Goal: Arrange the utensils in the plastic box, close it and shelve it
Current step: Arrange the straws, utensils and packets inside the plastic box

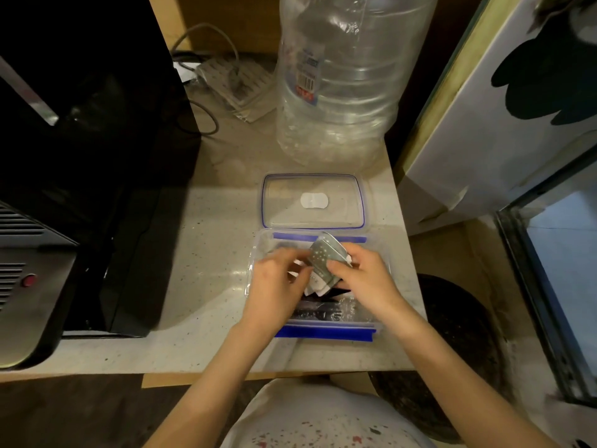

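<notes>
Hands (323,279) hold packets (319,263) over box (326,331).

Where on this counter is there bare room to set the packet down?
Bare counter lies between the black appliance and the plastic box, and along the front edge. Behind the box it's crowded: lid, then big bottle.

The person is wearing a white garment (326,421) speckled with small red and dark flecks, showing at the bottom edge of the head view. Both forearms are showing bare, with no sleeve reaching the wrist. The left hand (274,286) and the right hand (365,279) are bare, carrying no glove, ring, watch or band.
</notes>
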